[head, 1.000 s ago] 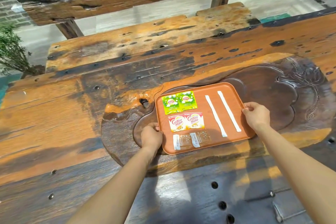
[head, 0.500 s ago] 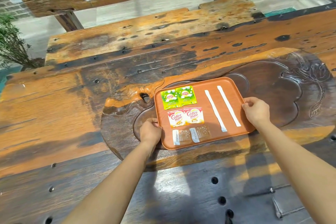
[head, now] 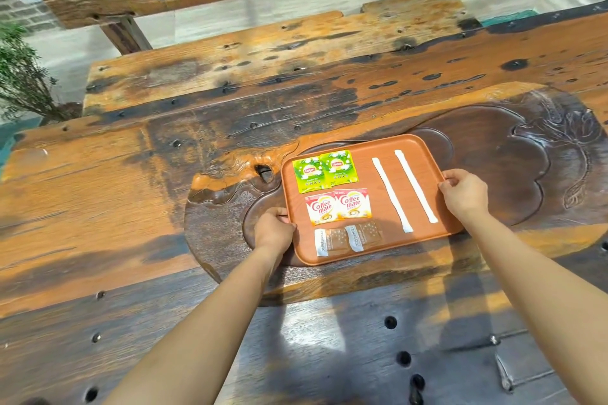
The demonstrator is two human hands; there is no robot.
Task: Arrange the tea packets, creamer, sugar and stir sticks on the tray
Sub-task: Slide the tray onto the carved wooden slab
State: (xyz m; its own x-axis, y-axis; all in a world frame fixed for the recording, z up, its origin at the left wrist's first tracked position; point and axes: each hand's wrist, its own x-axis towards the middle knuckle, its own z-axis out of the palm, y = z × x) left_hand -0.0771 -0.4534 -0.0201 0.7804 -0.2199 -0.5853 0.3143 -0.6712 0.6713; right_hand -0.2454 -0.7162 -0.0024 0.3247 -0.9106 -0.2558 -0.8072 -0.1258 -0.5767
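Observation:
An orange-brown tray (head: 368, 148) rests in the carved dark recess of the wooden table. On it lie two green tea packets (head: 324, 170) at the far left, two red-and-white creamer packets (head: 338, 206) below them, and two brown sugar packets (head: 348, 238) nearest me. Two white wrapped stir sticks (head: 404, 190) run side by side along the tray's right half. My left hand (head: 273, 229) grips the tray's left rim. On the right rim my right hand (head: 465, 195) is closed.
The rough wooden table (head: 131, 191) has bolt holes along the near edge. A carved dark basin (head: 500, 154) stretches to the right of the tray. A wooden bench (head: 230, 52) stands behind, and a small plant (head: 23, 76) is at far left.
Both hands stay on the tray's rims. The tray and the table have slid slightly upward in view as my head tilted; the packets and sticks keep their places.

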